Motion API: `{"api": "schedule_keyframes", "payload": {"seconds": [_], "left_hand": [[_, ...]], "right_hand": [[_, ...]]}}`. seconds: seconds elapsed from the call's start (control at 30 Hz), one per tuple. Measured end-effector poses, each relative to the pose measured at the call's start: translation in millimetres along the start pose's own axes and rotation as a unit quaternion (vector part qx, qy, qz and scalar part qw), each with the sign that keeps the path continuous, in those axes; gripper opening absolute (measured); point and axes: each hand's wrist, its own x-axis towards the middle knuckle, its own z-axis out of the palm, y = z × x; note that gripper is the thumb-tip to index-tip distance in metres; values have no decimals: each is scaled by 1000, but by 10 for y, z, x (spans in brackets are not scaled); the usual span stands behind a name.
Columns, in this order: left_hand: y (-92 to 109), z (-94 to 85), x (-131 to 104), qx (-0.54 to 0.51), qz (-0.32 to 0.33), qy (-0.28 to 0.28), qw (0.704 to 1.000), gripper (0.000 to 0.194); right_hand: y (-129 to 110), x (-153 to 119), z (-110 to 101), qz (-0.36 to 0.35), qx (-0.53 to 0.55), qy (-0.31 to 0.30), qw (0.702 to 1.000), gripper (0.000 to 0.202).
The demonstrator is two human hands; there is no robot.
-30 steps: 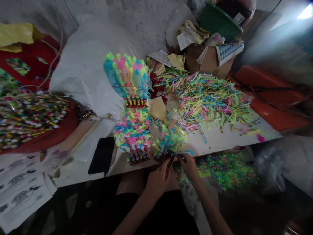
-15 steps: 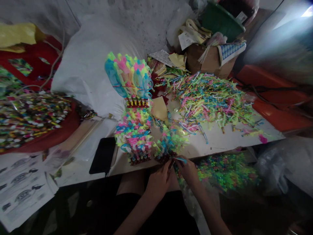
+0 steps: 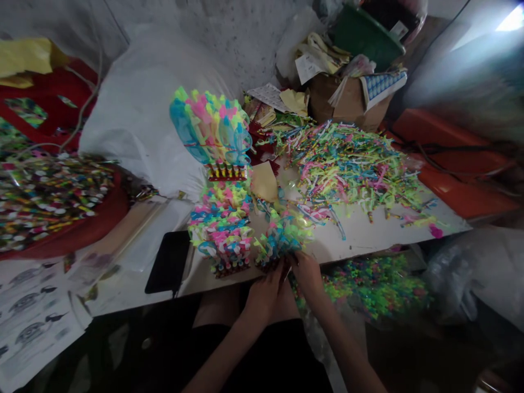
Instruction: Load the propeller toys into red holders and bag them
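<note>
At the table's front edge, my left hand (image 3: pixel 266 290) has its fingers closed on the near end of a dark red holder (image 3: pixel 266 266) filled with blue and green plastic pieces. Close on its right, my right hand (image 3: pixel 307 273) has its fingers pressed together at the same holder; what they pinch is too small to tell. Left of my hands stand filled rows of pink, blue and green pieces (image 3: pixel 223 234). Behind these, a taller bundle of colourful pieces (image 3: pixel 213 125) rises from a red holder.
A loose pile of thin colourful sticks (image 3: pixel 347 164) covers the table's right part. A black phone-like slab (image 3: pixel 167 262) lies left. Further left is a red basin (image 3: pixel 118 202) of small pieces. A bag of green pieces (image 3: pixel 376 286) sits below the table's right edge.
My right hand has moved forward and in over the holder. The blue piece that stuck out from its fingers no longer shows there. The whole view has shifted slightly.
</note>
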Motion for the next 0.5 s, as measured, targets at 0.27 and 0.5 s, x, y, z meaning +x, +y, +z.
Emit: {"api": "schedule_keyframes", "payload": {"seconds": [0.27, 0.5], "left_hand": [[59, 13, 33, -12, -13, 1, 1000, 54], [76, 20, 46, -26, -37, -19, 999, 53]], "right_hand": [[-65, 79, -87, 5, -36, -32, 999, 27], [-77, 83, -42, -2, -42, -43, 998, 24]]}}
